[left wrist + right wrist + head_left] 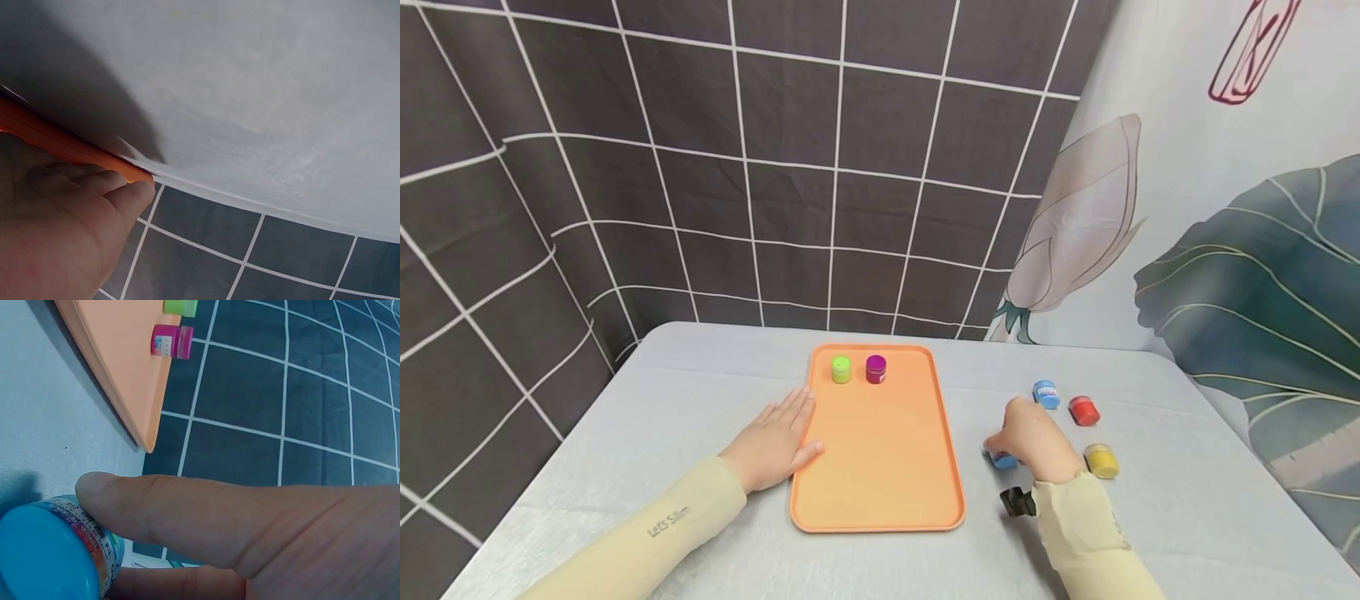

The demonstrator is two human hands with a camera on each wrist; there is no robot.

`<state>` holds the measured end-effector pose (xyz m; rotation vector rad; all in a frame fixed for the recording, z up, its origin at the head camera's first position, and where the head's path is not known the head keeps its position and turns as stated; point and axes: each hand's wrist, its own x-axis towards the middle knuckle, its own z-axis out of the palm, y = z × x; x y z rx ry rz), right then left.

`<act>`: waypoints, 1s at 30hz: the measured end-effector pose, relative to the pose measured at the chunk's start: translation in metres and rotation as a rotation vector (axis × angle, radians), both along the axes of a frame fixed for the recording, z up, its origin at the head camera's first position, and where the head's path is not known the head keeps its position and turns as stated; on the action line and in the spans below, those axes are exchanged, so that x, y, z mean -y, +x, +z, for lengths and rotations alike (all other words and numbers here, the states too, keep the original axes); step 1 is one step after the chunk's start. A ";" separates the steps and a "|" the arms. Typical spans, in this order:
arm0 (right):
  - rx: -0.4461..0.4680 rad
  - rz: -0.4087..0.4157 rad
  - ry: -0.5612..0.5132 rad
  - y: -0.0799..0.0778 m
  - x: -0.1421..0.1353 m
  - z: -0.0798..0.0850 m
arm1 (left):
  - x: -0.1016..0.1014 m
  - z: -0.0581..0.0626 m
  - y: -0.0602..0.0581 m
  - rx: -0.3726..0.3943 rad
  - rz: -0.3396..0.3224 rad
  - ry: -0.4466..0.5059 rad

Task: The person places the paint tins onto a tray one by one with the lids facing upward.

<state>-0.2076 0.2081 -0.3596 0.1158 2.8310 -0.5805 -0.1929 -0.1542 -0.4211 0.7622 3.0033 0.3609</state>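
Observation:
My left hand rests with its fingers extended on the left rim of an orange tray. In the left wrist view, that hand lies against the tray's orange edge. To the right of the tray, my right hand grips a small blue jar close to the tabletop. The right wrist view has the jar's blue lid facing the camera and the thumb against its printed label. Whether the jar touches the table is unclear. A light green jar and a purple jar stand at the tray's far end.
Beyond the right hand lie a second blue jar and a red jar. A yellow jar is just right of that hand. The pale-covered table ends at a dark, white-lined curtain behind and to the left.

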 end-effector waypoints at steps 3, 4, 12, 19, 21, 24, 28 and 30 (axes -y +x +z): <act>0.007 0.005 0.000 0.000 -0.001 -0.001 | 0.000 -0.001 0.000 -0.004 -0.001 -0.001; 0.008 0.009 -0.001 0.000 -0.001 -0.001 | 0.000 -0.001 0.000 -0.005 -0.002 -0.001; 0.020 0.021 -0.019 -0.001 -0.003 0.001 | 0.000 -0.002 -0.001 -0.005 -0.003 0.003; -0.062 0.042 -0.096 -0.004 -0.002 -0.003 | 0.000 -0.002 0.000 -0.003 -0.004 0.010; -0.089 0.050 -0.112 -0.004 -0.002 -0.003 | 0.000 -0.002 0.001 -0.003 -0.004 0.011; -0.120 0.050 -0.132 -0.006 -0.001 -0.003 | -0.001 -0.001 0.001 -0.006 -0.004 0.011; -0.153 0.033 -0.157 -0.009 0.000 -0.004 | 0.000 0.000 0.002 -0.009 -0.003 0.011; -0.182 0.030 -0.172 -0.010 0.001 -0.006 | 0.000 0.000 0.002 -0.009 -0.003 0.015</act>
